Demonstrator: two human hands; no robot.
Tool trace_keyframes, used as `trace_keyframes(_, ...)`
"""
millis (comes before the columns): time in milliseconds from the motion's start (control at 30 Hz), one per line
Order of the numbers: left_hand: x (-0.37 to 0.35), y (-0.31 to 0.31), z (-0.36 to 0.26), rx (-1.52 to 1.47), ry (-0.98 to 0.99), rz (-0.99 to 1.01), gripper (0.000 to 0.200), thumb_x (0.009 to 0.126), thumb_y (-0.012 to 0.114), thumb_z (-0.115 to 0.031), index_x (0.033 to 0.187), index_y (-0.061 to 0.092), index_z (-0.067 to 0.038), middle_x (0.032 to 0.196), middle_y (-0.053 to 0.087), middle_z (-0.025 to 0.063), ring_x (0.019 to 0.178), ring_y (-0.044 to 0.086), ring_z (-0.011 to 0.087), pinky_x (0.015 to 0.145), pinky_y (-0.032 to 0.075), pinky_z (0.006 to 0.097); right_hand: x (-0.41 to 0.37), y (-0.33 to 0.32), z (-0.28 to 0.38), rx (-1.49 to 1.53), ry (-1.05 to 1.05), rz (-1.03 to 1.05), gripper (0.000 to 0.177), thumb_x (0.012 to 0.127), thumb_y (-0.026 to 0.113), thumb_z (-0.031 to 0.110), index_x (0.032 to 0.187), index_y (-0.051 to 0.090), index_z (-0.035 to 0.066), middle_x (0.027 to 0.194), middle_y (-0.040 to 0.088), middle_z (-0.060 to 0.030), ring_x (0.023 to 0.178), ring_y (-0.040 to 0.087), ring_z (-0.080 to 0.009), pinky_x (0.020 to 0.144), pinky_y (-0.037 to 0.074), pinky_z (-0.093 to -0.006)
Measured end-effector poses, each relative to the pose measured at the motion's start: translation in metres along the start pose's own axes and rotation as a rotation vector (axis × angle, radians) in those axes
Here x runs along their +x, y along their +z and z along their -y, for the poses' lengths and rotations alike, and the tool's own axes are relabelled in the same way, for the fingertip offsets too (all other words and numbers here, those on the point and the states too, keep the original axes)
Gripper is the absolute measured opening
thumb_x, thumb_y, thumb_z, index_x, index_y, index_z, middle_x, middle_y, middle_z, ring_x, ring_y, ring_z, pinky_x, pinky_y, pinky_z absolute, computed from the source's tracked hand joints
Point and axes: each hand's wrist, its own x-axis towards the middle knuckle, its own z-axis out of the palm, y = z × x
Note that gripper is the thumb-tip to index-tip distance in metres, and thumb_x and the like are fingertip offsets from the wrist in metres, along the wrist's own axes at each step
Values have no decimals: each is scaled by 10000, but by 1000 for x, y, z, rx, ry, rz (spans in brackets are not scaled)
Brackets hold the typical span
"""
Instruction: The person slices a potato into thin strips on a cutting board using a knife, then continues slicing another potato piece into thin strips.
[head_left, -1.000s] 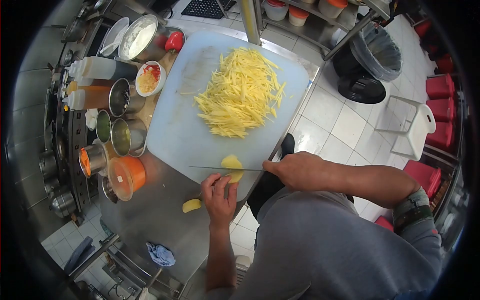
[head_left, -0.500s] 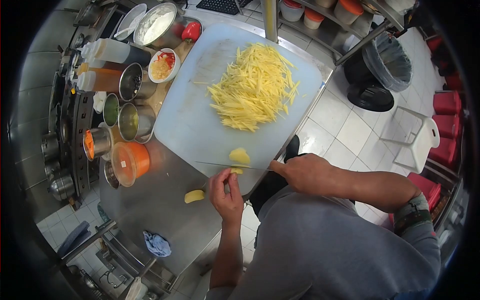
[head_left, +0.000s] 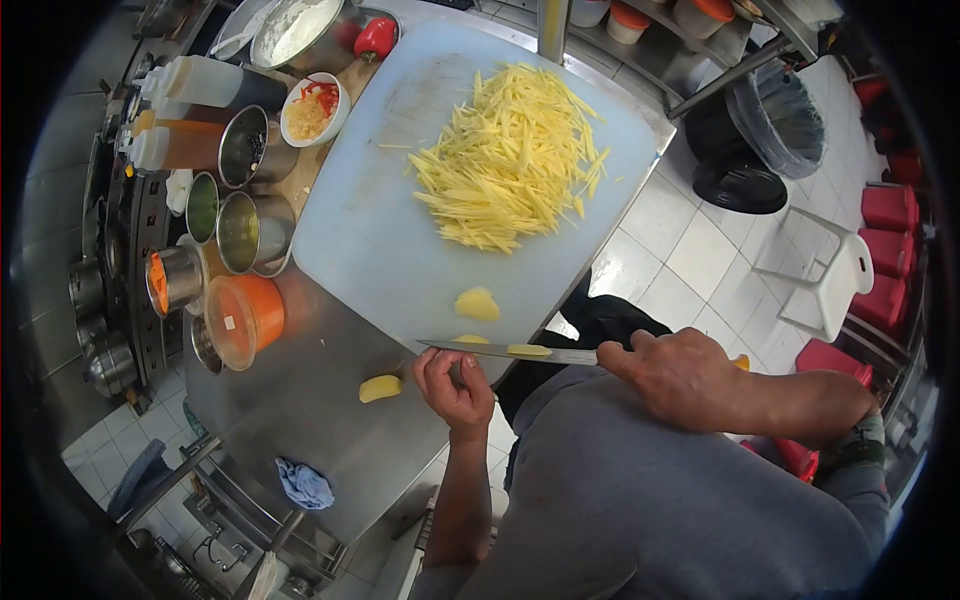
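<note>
One knife [head_left: 495, 349], its handle clamped in the right hand [head_left: 680, 368] with the fingers wrapped round it. Blade lies across the near end of the cutting board [head_left: 350, 220], tip toward the left of the view. Thin slice [head_left: 528, 351], yellow, rests against the face of the blade.

Left hand [head_left: 455, 395]: fingers curled, fingertips and thumb just beside the blade, toward its tip. Whether something is pinched between them: cannot tell from this view.

Second slice [head_left: 470, 339]: partly hidden behind the blade. Third slice [head_left: 477, 304]: flat on the board, a little farther from the person, apart from the knife. Thicker yellow piece [head_left: 380, 388]: off the board, on the bare metal tabletop [head_left: 300, 420], to the left of the left hand.

Heap of yellow strips [head_left: 505, 165]: on the far part of the board, well apart from both hands. Single loose strip [head_left: 393, 146] lies to the left of the heap.

Left of the board, in view order from far to near: metal bowl [head_left: 330, 55] with white contents; red pepper [head_left: 375, 39] close to it; white bowl [head_left: 336, 128] with red and pale chopped bits; squeeze bottles [head_left: 185, 145]; several metal containers [head_left: 272, 235]; orange tub [head_left: 260, 310]. Crumpled blue cloth [head_left: 304, 484] on the tabletop, near its edge.
</note>
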Motion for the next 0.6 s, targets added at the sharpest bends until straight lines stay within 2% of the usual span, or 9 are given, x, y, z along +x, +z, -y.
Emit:
trace_keyframes(233,-1,-2,2,-24,0,4,155,950,654,-45,1093,602,-18,1045,584,136,978,556,299,785,497,401,34,12,-2,120,12,28,283,983,534,120,1259,513,61,954,691,-201,826,732,-380,702,591,-457)
trace_keyframes(333,2,1,1,-26,0,-8,154,955,648,-47,1096,595,-12,1059,572,148,971,552,301,784,498,400,51,12,4,128,-34,-8,251,982,530,128,1231,522,97,946,668,-173,817,726,-358,711,588,-471)
trace_keyframes(600,0,2,3,-10,53,-17,134,972,615,-30,1100,586,-6,1040,577,150,983,550,295,789,500,397,4,-2,6,51,23,16,240,998,513,140,1234,513,97,943,669,-174,818,721,-370,722,585,-477)
